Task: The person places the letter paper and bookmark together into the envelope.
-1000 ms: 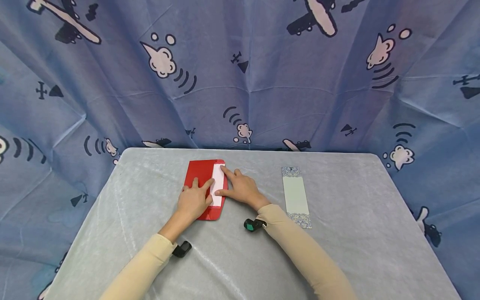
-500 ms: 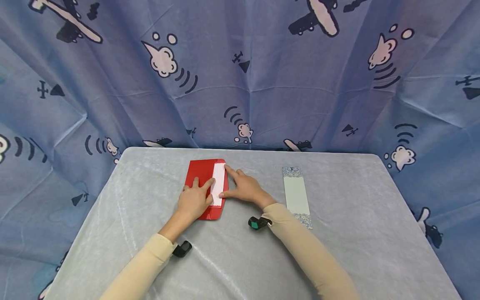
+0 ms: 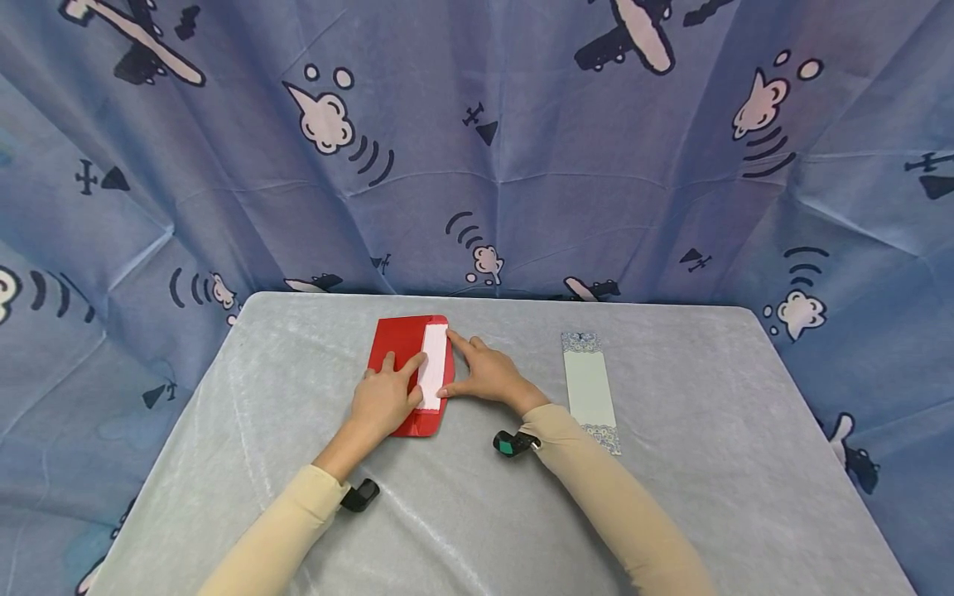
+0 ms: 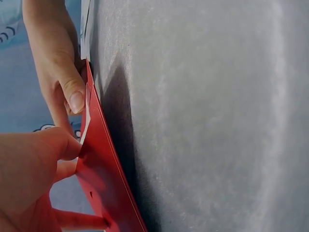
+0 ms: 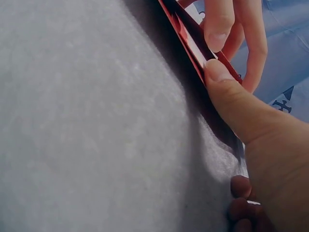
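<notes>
A red paper envelope (image 3: 395, 338) lies on the table, with a long white strip (image 3: 432, 364) along its right part. My left hand (image 3: 380, 403) rests on the envelope with fingers spread, its fingertips reaching the strip's left edge. From the right, my right hand (image 3: 488, 374) touches the strip's right side with extended index finger and thumb set apart. In the left wrist view the envelope (image 4: 110, 179) appears nearly edge-on beneath the left fingers. The right thumb (image 5: 224, 84) meets the envelope's edge in the right wrist view; what lies under the fingertips is hidden.
A pale green card (image 3: 589, 385) with blue patterned ends lies to the right, its lower end close to the right sleeve (image 3: 596, 488). A grey cloth covers the table (image 3: 246, 397). Behind it hangs a blue curtain (image 3: 417, 124) with airplane prints.
My right hand has shifted slightly right, its index finger and thumb going from over the white strip to its right edge. The left hand stays almost still on the envelope.
</notes>
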The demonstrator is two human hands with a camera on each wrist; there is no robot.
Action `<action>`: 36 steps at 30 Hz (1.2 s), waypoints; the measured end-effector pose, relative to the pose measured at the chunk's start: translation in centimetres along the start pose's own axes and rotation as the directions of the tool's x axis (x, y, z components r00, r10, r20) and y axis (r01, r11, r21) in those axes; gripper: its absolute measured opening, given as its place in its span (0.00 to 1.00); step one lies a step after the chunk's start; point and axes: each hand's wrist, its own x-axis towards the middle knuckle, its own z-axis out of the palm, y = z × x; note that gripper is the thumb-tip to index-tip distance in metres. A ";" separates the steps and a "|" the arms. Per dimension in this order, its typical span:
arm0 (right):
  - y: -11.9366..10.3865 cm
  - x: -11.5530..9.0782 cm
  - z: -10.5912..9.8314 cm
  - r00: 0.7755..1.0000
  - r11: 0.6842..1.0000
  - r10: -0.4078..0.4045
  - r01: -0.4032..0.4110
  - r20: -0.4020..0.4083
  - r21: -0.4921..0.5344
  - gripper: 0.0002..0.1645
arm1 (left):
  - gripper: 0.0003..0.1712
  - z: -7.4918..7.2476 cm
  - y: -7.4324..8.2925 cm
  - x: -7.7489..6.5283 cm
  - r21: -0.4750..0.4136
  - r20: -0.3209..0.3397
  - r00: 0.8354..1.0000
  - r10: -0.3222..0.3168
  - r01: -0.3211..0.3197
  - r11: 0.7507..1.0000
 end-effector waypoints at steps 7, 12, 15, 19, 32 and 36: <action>0.1 0.0 0.0 1.000 1.000 -0.008 0.008 -0.006 -0.009 0.70 | 0.34 -0.2 -0.1 0.0 -0.040 0.000 1.000 -0.006 0.006 0.999; 0.1 0.0 0.0 1.000 1.000 -0.011 0.010 -0.007 -0.015 0.70 | 0.34 -0.1 -0.3 0.0 -0.047 -0.011 1.000 0.000 0.000 0.999; 0.0 0.1 0.1 1.000 1.000 -0.009 0.009 -0.007 -0.023 0.71 | 0.34 -0.1 -0.3 0.0 -0.050 -0.015 1.000 -0.002 0.001 0.999; 0.1 0.2 0.1 1.000 1.000 -0.007 0.006 -0.006 -0.030 0.71 | 0.34 -0.2 -0.3 -0.1 -0.058 -0.016 1.000 -0.009 0.008 0.998; -0.2 0.2 0.0 1.000 0.999 0.008 -0.007 0.004 -0.035 0.70 | 0.34 -0.1 -0.4 0.0 -0.059 -0.003 1.000 -0.011 0.010 0.998; -0.3 0.3 0.1 1.000 0.999 0.017 -0.017 0.004 -0.043 0.69 | 0.34 -0.2 -0.4 -0.1 -0.062 -0.009 1.000 -0.009 0.008 0.998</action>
